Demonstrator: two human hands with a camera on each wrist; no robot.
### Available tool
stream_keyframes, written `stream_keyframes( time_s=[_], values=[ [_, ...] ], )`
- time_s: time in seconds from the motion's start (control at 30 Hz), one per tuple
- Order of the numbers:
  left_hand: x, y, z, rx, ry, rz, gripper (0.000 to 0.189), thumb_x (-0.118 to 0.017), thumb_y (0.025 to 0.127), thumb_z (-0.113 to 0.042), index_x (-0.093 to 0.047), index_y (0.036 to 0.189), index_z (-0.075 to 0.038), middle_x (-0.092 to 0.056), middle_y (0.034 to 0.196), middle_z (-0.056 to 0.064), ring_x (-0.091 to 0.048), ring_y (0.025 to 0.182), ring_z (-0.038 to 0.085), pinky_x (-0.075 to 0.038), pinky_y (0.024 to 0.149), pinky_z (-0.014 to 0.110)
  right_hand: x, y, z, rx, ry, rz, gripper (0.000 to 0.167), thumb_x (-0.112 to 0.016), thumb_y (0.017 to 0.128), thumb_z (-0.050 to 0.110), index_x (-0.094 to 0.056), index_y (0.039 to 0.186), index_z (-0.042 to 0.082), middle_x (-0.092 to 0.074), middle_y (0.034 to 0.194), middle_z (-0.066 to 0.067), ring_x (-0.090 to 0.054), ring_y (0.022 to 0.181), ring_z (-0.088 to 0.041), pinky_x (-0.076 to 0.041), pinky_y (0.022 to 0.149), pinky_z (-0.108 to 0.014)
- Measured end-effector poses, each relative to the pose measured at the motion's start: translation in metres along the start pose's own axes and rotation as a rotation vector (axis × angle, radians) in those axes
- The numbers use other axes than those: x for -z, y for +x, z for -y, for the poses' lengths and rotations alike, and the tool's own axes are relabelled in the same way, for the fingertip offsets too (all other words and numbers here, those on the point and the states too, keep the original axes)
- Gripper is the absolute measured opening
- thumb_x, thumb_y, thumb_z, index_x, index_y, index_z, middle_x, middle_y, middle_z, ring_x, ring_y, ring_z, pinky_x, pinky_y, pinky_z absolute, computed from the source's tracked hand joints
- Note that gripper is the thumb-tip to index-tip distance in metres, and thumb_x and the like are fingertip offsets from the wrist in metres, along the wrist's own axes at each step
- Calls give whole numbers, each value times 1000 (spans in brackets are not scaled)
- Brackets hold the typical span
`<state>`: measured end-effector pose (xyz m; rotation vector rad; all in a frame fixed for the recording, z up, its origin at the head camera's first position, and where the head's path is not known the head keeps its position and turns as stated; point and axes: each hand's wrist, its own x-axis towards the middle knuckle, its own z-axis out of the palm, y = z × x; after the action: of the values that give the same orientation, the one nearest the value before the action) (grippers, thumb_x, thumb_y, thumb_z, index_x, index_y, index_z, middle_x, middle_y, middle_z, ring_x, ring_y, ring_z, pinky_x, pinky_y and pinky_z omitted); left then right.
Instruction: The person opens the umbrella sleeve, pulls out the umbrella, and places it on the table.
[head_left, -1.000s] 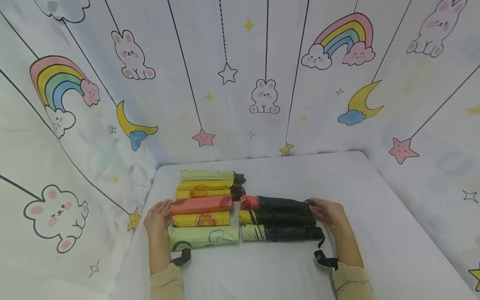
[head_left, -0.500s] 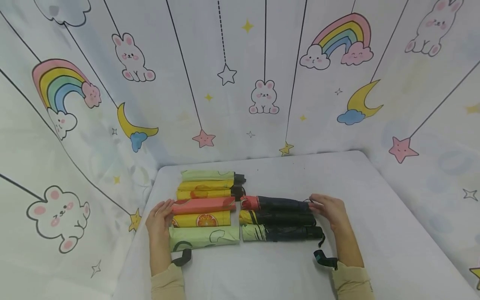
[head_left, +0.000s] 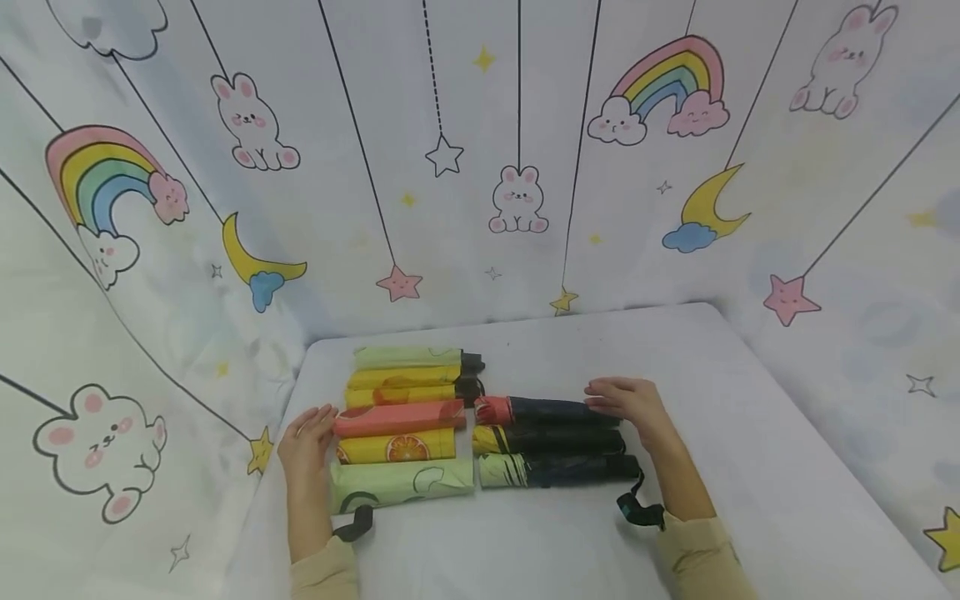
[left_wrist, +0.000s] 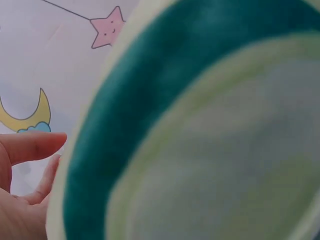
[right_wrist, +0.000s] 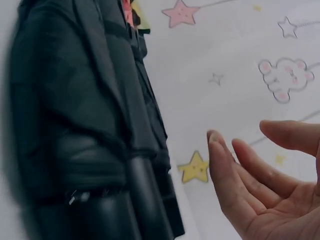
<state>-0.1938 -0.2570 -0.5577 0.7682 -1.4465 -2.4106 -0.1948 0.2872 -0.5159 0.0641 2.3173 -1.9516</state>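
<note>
My left hand (head_left: 306, 437) lies at the left end of a red patterned umbrella sleeve (head_left: 405, 416), fingers extended, fingertips right at its edge. Nearer me are a yellow sleeve with an orange slice (head_left: 435, 446) and a pale green sleeve (head_left: 397, 482); the green one (left_wrist: 210, 150) fills most of the left wrist view. To their right lie three folded black umbrellas, with red (head_left: 558, 411), yellow (head_left: 573, 439) and green (head_left: 570, 471) ends. My right hand (head_left: 637, 408) has loosely extended fingers overlapping the red-ended umbrella's right end; in the right wrist view nothing is between thumb and fingers.
Behind the red sleeve, a green umbrella (head_left: 405, 357) and yellow umbrellas (head_left: 405, 377) with dark handles lie side by side. All rest on a white table (head_left: 525, 542). A cloth backdrop (head_left: 337, 167) with rabbits and rainbows surrounds it.
The right hand has shifted slightly left and away from me, its fingers now over the end of the red-ended umbrella. The left hand stays by the sleeves. The head view has turned slightly.
</note>
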Motion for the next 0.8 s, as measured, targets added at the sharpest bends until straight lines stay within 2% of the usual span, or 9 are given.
stream_keyframes(
  time_s=[0.13,0.37,0.5,0.67,0.8],
  values=[
    [0,0,-5,1,38,12,42,-71,97,2,-52,134,-5,-72,129,7,-71,118,17,-55,102,26,-11,6,10,-21,-4,29,51,-67,104,30,-61,136,-10,-69,129,-27,-72,114,-36,-58,101,-44],
    [-8,10,-10,-131,85,73,46,-71,96,4,-51,138,3,-76,114,1,-75,102,10,-59,93,21,-34,27,25,-4,-51,77,47,-68,104,29,-64,133,-8,-70,126,-28,-73,111,-37,-57,102,-50],
    [-14,13,-12,-165,105,75,47,-71,96,6,-51,138,8,-76,109,0,-75,98,10,-59,91,20,-53,40,31,19,-108,138,46,-67,104,28,-65,130,-9,-71,124,-27,-73,110,-38,-58,100,-48],
    [-23,14,-14,-177,273,77,48,-72,97,0,-53,140,6,-74,116,3,-72,100,7,-58,94,21,-77,55,40,21,-142,156,43,-71,101,30,-70,125,-6,-74,118,-22,-75,107,-33,-61,96,-44],
    [-30,15,-17,-180,339,64,46,-71,97,-2,-55,139,6,-73,120,5,-68,104,8,-57,92,18,-92,65,45,4,-142,159,40,-72,100,27,-71,123,-5,-76,114,-19,-76,105,-31,-62,93,-41]
  ],
)
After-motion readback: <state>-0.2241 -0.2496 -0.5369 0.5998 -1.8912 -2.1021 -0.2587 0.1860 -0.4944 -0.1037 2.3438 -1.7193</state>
